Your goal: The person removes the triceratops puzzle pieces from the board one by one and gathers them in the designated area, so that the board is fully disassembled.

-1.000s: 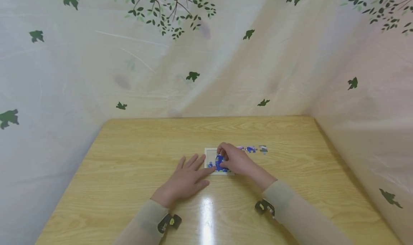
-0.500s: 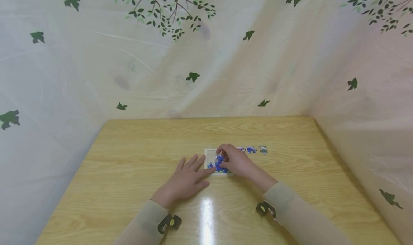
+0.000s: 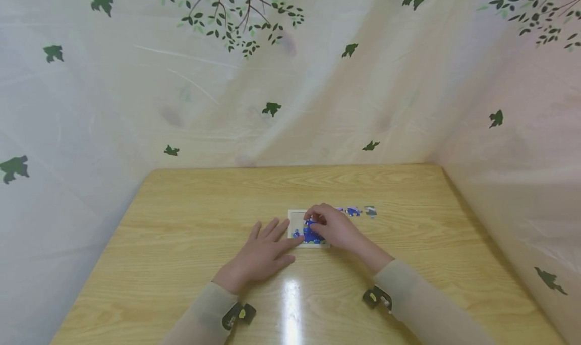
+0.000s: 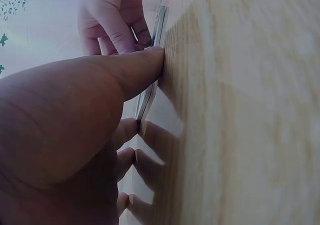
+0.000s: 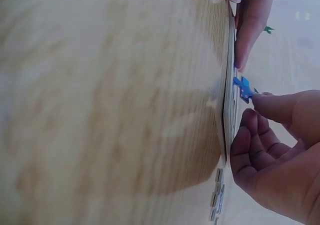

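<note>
Sleeves point(image 3: 199, 309) of pale beige lie nearest to us, each with a dark wrist device point(image 3: 376, 297) strapped on, above a wooden table point(image 3: 181, 198) whose yellow grain carries a bright streak of glare point(image 3: 291, 309). Beyond them we see the left hand point(image 3: 258, 251), palm down, its fingers spread and gripping nothing, one finger reaching over the near left part of a shallow, pale-rimmed puzzle tray point(image 3: 297, 219). The right hand point(image 3: 336, 229) is above the tray, thumb and finger pinching a blue puzzle piece point(image 5: 243, 89); the right wrist view shows us it tilted, knobs out, at the tray's surface. More blue pieces fill the lower part, while the upper left is bare, pale board. Past the right hand, loose pieces point(image 3: 353, 211) lie in a row on the wood, violet-blue and grey-green among them. Farthest off, we find pale hanging cloth point(image 3: 317, 82), printed with leafy branches and dark green shapes, enclosing the table's back and sides.
</note>
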### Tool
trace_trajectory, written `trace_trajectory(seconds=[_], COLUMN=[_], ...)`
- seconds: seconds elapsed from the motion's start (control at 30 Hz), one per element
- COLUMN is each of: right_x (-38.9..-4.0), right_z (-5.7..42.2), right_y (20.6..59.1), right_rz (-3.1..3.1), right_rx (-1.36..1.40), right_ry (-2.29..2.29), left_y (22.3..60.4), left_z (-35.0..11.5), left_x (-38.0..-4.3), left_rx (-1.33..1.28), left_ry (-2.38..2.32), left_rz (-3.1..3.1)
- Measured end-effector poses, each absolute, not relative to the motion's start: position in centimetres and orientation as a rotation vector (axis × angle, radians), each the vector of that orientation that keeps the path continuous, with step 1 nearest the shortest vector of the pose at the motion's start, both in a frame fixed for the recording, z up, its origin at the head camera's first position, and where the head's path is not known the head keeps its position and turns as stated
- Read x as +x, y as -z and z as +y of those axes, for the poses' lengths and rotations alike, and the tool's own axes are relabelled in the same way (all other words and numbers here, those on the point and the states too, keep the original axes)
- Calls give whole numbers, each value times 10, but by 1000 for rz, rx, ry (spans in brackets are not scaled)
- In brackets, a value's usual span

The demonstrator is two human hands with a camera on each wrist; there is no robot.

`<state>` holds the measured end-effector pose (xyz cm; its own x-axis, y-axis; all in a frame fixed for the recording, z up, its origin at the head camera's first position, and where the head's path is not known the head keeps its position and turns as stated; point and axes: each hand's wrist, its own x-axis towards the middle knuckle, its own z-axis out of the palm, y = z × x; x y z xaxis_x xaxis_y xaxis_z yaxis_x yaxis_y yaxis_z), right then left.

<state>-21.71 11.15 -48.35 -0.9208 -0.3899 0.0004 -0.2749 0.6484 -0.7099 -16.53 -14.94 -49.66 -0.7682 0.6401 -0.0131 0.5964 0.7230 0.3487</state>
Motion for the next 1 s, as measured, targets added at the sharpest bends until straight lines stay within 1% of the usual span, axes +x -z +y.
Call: trace_trajectory(seconds=[0.43,1.0], right_x=[-216,-210], right_z=[123,165], right_y=[472,468], right_rz=[2614,2722], right_rx=[-410,-336], right_ry=[1268,1286], left_y=[494,497], left_z=[-149,-149], left_x=[-164,-165], left_rx=[999,997], left_ry=[-508,-494], left_rz=[2785,2784])
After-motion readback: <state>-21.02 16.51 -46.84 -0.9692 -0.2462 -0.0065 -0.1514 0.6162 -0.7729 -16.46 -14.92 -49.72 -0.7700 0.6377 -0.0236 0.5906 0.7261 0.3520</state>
